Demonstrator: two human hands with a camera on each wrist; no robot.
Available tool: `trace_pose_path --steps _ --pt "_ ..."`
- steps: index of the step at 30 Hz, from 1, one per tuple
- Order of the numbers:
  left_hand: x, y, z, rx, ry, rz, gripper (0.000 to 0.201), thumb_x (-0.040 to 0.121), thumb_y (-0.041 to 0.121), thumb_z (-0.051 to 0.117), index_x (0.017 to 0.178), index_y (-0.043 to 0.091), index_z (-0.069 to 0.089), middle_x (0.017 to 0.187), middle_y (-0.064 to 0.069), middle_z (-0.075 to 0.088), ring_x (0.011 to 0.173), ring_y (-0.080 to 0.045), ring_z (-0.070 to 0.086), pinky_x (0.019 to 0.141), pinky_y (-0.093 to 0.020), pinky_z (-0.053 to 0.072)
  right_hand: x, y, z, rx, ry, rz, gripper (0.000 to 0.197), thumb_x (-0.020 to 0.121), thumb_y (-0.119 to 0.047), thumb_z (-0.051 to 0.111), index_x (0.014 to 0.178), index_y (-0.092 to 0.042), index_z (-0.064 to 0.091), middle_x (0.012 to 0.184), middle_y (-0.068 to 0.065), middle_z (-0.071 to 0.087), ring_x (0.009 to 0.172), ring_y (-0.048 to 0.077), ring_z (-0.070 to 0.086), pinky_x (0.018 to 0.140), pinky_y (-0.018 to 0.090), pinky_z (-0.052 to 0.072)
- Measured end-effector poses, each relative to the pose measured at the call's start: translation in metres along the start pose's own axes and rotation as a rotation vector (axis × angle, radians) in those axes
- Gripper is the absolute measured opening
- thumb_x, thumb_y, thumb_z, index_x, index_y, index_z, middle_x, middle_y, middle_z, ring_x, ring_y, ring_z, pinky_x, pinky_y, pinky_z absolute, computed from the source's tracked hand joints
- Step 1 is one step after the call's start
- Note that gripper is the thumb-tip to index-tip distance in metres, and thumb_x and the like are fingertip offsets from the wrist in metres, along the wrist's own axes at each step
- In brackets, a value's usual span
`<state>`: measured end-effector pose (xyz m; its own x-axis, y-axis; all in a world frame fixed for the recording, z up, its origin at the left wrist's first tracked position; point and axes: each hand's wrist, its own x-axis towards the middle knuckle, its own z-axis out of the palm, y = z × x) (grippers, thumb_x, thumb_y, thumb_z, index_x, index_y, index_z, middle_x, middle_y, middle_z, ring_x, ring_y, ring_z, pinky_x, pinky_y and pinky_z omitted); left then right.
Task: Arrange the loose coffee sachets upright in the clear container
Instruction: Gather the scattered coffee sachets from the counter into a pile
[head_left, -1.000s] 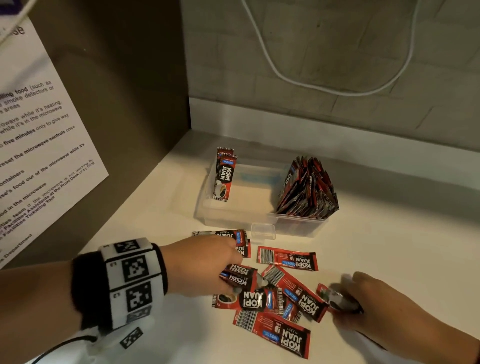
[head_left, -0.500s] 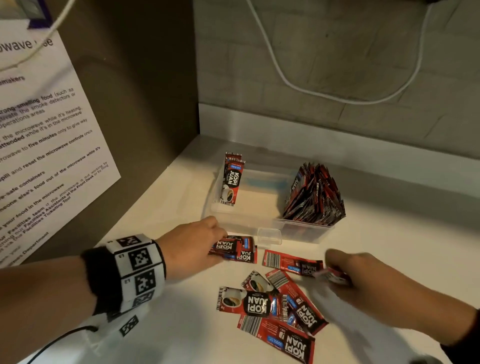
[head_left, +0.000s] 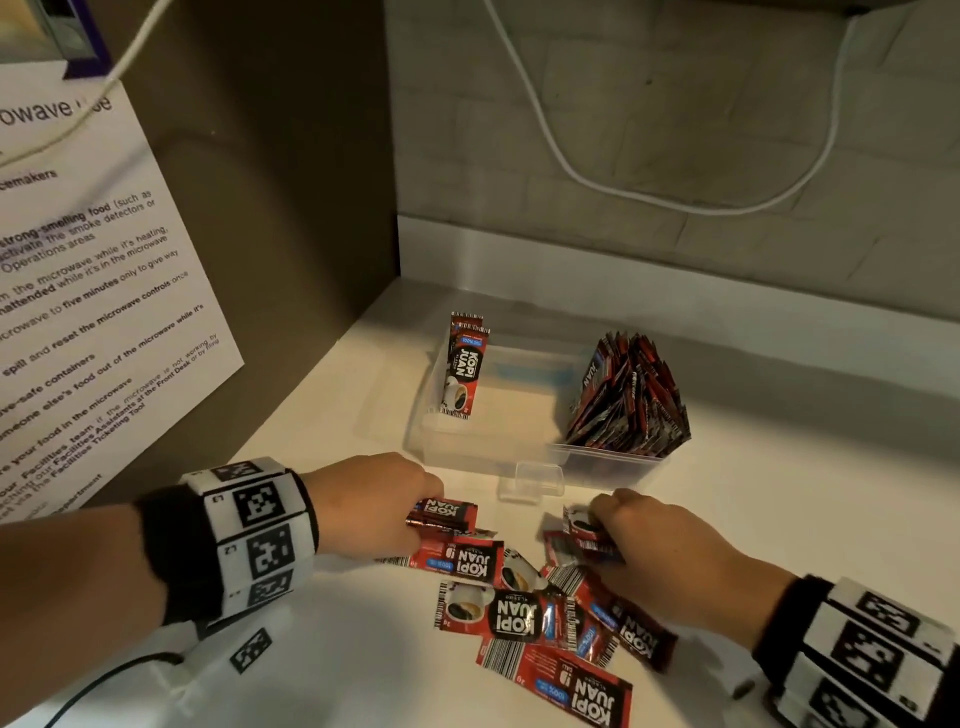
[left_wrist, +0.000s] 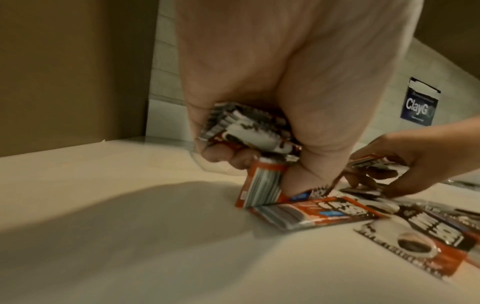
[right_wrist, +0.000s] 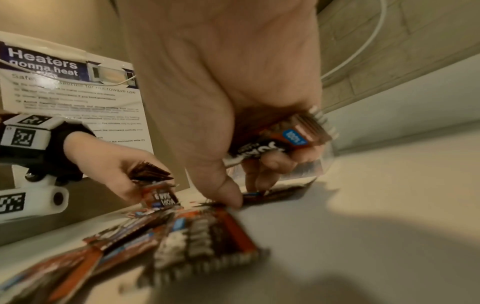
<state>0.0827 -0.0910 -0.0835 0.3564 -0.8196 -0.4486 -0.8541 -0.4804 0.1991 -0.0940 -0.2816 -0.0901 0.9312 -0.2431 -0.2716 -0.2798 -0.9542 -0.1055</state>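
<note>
Several loose red-and-black coffee sachets (head_left: 511, 613) lie scattered on the white counter in front of the clear container (head_left: 498, 452). Inside it, a couple of sachets (head_left: 464, 366) stand upright at the left end and a packed bundle (head_left: 631, 400) stands at the right end. My left hand (head_left: 384, 501) grips a small stack of sachets (left_wrist: 246, 131) in its curled fingers and pinches one more (left_wrist: 262, 183) off the counter. My right hand (head_left: 649, 540) holds sachets (right_wrist: 288, 135) in its palm while its thumb and fingertips pinch another (head_left: 584, 535) at the pile's far edge.
A brown cabinet side (head_left: 270, 182) with a printed microwave notice (head_left: 88, 291) walls off the left. A tiled wall with a looping white cable (head_left: 623, 192) stands behind the container. Bare counter lies to the right of the container (head_left: 810, 493).
My left hand moved from the pile toward the sachets just before the container and lifted one. My right hand came forward from the pile's right edge toward the container's front.
</note>
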Motion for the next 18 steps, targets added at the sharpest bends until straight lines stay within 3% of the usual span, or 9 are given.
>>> trace_pose_path --steps 5,8,10,14,18 --pt "0.000 0.006 -0.002 0.088 -0.001 0.008 0.011 0.088 0.031 0.055 0.095 0.022 0.055 0.095 0.003 0.061 0.085 -0.014 0.059 0.074 -0.032 0.050 -0.007 -0.001 0.002 -0.114 -0.032 0.001 0.046 0.093 -0.040 0.047 0.134 -0.023 0.036 0.123 -0.002 0.048 0.103 0.016 0.057 0.089 0.028 0.043" --pt "-0.003 0.011 -0.008 -0.021 0.018 0.024 0.010 0.095 0.033 0.052 0.101 0.027 0.047 0.098 0.005 0.060 0.084 -0.011 0.060 0.072 -0.028 0.052 -0.008 0.004 -0.001 0.024 -0.085 0.007 0.056 0.087 -0.045 0.055 0.134 -0.024 0.034 0.120 -0.005 0.044 0.100 0.014 0.057 0.087 0.027 0.047" --pt "-0.005 0.016 -0.010 -0.098 -0.002 0.035 0.015 0.097 0.030 0.050 0.109 0.028 0.041 0.101 0.002 0.061 0.086 -0.013 0.062 0.074 -0.032 0.054 -0.008 0.005 -0.002 0.117 -0.099 0.004 0.059 0.082 -0.046 0.062 0.131 -0.027 0.037 0.114 -0.008 0.042 0.095 0.012 0.057 0.083 0.026 0.051" --pt "-0.007 0.025 -0.002 -0.086 -0.070 0.095 0.035 0.090 0.017 0.051 0.123 0.027 0.044 0.108 0.004 0.056 0.092 -0.016 0.057 0.078 -0.031 0.051 -0.003 0.000 -0.004 0.115 -0.086 -0.025 0.040 0.080 -0.040 0.065 0.115 -0.028 0.049 0.106 -0.008 0.045 0.093 0.011 0.055 0.083 0.026 0.050" --pt "-0.008 0.025 0.011 -0.006 -0.068 0.073 0.052 0.079 0.037 0.068 0.124 0.027 0.046 0.108 0.008 0.044 0.094 -0.013 0.052 0.077 -0.028 0.049 0.000 -0.002 -0.010 0.100 -0.097 -0.024 0.027 0.080 -0.036 0.065 0.104 -0.029 0.056 0.100 -0.008 0.052 0.090 0.010 0.053 0.081 0.026 0.048"
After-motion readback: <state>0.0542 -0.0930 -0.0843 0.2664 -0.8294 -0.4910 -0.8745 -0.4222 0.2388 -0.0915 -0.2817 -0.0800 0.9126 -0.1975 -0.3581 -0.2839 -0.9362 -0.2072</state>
